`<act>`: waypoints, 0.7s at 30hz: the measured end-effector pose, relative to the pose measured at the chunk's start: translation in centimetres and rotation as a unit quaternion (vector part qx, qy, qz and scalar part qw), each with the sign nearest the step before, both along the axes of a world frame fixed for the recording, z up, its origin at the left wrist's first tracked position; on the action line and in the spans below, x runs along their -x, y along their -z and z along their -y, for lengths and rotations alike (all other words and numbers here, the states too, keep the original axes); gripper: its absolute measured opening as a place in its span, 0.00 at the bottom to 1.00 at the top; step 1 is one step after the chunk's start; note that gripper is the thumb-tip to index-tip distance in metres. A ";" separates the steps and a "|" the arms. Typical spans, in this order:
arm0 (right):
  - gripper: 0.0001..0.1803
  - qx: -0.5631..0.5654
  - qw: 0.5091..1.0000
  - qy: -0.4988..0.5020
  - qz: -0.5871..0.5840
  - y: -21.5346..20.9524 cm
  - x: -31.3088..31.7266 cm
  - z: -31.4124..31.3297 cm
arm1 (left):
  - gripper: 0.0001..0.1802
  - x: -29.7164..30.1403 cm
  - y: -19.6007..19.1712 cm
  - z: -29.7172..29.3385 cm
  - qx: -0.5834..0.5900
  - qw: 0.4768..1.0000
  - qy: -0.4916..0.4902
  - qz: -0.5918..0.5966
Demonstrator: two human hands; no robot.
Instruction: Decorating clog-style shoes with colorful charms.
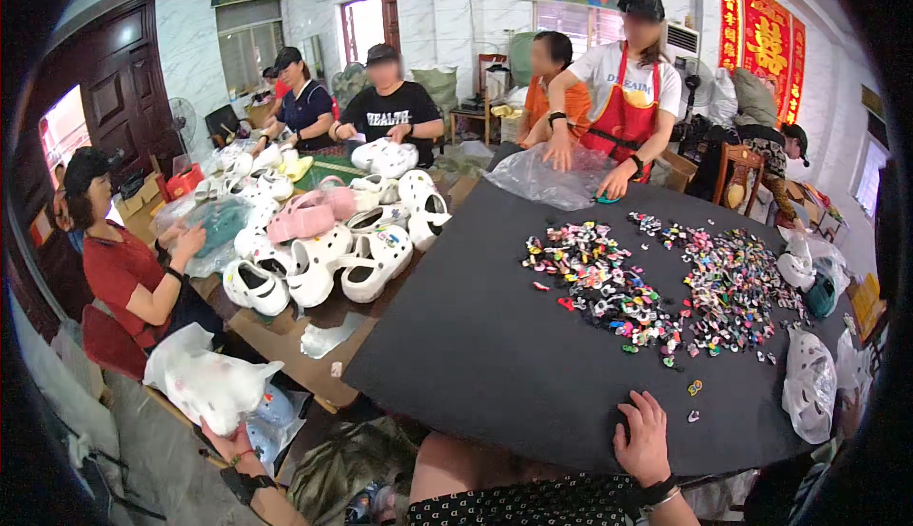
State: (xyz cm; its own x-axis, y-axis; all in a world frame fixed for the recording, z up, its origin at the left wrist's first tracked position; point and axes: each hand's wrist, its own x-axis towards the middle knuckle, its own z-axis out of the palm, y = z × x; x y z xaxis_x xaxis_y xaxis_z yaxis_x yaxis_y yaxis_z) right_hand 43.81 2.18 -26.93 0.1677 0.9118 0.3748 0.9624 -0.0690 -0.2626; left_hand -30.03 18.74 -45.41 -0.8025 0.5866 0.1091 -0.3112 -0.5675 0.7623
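Note:
At the lower left, my left hand point(230, 445) grips a clear plastic bag with white clogs point(204, 379) in it, my fingers partly hidden under the bag. Just below that bag are light-blue clogs point(274, 410), also in clear plastic. My right hand point(642, 436) rests on the near edge of the black table point(456, 345), fingers spread and nothing in them. Two small loose charms point(694, 388) lie a little beyond it. Farther off spread heaps of colourful shoe charms point(609, 283).
White and pink clogs point(314, 222) crowd the table at left. Bagged clogs point(809, 383) line the right edge of the black table. Across it, a person in a red apron point(623, 112) handles a clear plastic bag point(547, 176). Another person in red point(124, 274) works at left.

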 end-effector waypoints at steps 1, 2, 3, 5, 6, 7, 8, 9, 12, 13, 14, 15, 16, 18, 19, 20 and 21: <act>0.21 -0.008 1.000 0.005 0.009 0.3 0.0 0.0 | 0.45 -2.9 -1.4 -0.3 0.032 0.993 -0.039 -0.108; 0.21 -0.010 1.000 0.005 0.008 0.5 -0.1 -0.1 | 0.47 -5.0 -4.1 0.4 0.061 0.969 -0.089 -0.222; 0.21 -0.015 1.000 -0.006 0.007 0.7 0.0 -0.3 | 0.49 -4.5 -5.3 0.8 0.032 0.971 -0.072 -0.228; 0.20 -0.020 1.000 -0.012 0.008 0.8 0.1 -0.4 | 0.45 -6.1 -7.9 1.1 0.002 0.978 -0.054 -0.200; 0.20 -0.022 1.000 -0.006 0.006 0.9 0.2 -0.3 | 0.41 -8.0 -10.3 0.8 -0.026 0.984 -0.028 -0.171; 0.21 -0.016 1.000 -0.001 0.006 0.9 -0.1 -0.1 | 0.33 -13.3 -17.2 0.9 -0.114 0.961 0.119 0.222; 0.22 -0.013 1.000 -0.013 0.001 0.7 0.0 -0.2 | 0.33 -16.6 -20.7 1.6 -0.115 0.962 0.119 0.218; 0.22 -0.013 1.000 -0.011 -0.001 0.6 0.0 -0.2 | 0.32 -19.4 -23.1 2.0 -0.099 0.957 0.119 0.247; 0.21 -0.012 1.000 -0.014 -0.001 0.3 0.0 -0.2 | 0.32 -21.8 -21.2 0.9 -0.118 0.962 0.164 0.183; 0.21 -0.016 1.000 -0.015 -0.001 0.4 -0.1 -0.1 | 0.31 -24.7 -21.5 0.6 -0.126 0.937 0.202 0.254; 0.20 -0.021 1.000 -0.014 -0.002 0.5 -0.4 0.0 | 0.30 -27.6 -21.8 0.5 -0.133 0.906 0.240 0.323; 0.20 -0.021 1.000 -0.011 -0.003 0.5 -0.5 0.0 | 0.30 -29.3 -20.7 -0.1 -0.139 0.907 0.344 0.199; 0.20 -0.022 1.000 -0.012 -0.001 0.3 -0.6 0.1 | 0.29 -30.9 -19.2 -1.0 -0.142 0.885 0.438 0.071; 0.20 -0.020 1.000 -0.012 0.003 0.2 -0.8 0.0 | 0.28 -34.3 -18.4 -2.0 -0.074 0.848 0.520 0.074; 0.20 -0.017 1.000 -0.015 0.000 0.1 -0.8 -0.2 | 0.28 -35.8 -18.7 -2.1 -0.072 0.848 0.519 0.078; 0.20 -0.012 1.000 -0.021 -0.002 0.2 -0.7 -0.4 | 0.28 -37.2 -19.4 -2.3 0.016 0.836 0.546 0.051; 0.20 -0.016 0.999 -0.028 -0.003 0.4 -0.8 -0.7 | 0.29 -38.1 -19.9 -2.4 0.103 0.818 0.565 0.028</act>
State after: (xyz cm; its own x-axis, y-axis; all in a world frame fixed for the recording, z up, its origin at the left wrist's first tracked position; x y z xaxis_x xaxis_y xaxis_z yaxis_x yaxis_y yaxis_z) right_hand 44.57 2.88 -27.28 0.1184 0.9078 0.4024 0.9629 -0.0060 -0.2696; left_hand 8.10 21.11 -25.48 0.2643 0.9589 -0.1036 -0.5857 0.2449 0.7727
